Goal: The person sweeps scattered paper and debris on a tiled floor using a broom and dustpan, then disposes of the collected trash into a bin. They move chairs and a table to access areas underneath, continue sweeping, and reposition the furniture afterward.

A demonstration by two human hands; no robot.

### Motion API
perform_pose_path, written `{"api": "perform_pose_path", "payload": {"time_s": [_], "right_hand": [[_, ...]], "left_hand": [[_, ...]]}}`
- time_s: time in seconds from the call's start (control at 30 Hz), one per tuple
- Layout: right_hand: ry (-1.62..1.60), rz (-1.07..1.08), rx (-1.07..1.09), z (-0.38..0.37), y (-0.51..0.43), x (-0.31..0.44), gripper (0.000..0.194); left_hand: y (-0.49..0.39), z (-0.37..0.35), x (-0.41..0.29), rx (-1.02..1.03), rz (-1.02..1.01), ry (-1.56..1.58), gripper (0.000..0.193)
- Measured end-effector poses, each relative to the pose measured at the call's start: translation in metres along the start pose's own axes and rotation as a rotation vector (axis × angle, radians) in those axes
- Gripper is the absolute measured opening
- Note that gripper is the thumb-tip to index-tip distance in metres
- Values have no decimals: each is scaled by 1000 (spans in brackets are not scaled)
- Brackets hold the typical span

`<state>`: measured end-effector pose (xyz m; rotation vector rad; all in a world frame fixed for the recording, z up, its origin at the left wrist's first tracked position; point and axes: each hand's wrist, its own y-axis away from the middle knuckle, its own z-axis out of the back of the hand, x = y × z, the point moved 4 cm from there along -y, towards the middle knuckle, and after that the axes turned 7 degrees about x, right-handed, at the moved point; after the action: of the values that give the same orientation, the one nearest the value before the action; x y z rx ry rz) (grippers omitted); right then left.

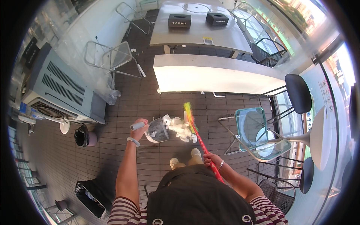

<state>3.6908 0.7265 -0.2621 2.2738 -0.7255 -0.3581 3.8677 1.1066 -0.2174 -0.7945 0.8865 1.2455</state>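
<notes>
My left hand (139, 128) grips the grey handle of a dustpan (161, 130) held low over the tiled floor, its mouth facing right. Some grey dust and a bit of paper lie in the pan. Against its right edge is a heap of crumpled white tissues (180, 128). My right hand (213, 161) is wrapped around the red patterned stick of a broom (200, 137). The broom's yellow-green bristles (189, 111) stand at the right side of the heap, partly overlapping it. My shoes (196, 153) are just behind the tissues.
Left are an air cooler (66, 87), a lined bin (88, 137) and a black bag (92, 197). A low white wall (216, 77) and metal table (197, 35) stand ahead. Folding chairs (251, 129) (116, 57) and a round white table (322, 137) flank the floor. Paper scraps (218, 95) lie by the wall.
</notes>
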Motion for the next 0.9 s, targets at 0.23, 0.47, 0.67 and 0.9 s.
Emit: {"api": "perform_pose_path", "payload": {"time_s": [0.23,0.47,0.67,0.9], "right_hand": [[394,-163,-75,-58,-50,-31,21],[827,-160,-83,-89,-1,-22,26],[1004,-124,-126,-108,47,10,58],[1480,8,-274,-101,-86,57,35]], "left_hand": [[-54,-13,20,91,200,141,10],[-14,17,33,-132,298,263,15],[72,24,61,-304,405,350,17],[125,-23,43,-375,327,603,21]]}}
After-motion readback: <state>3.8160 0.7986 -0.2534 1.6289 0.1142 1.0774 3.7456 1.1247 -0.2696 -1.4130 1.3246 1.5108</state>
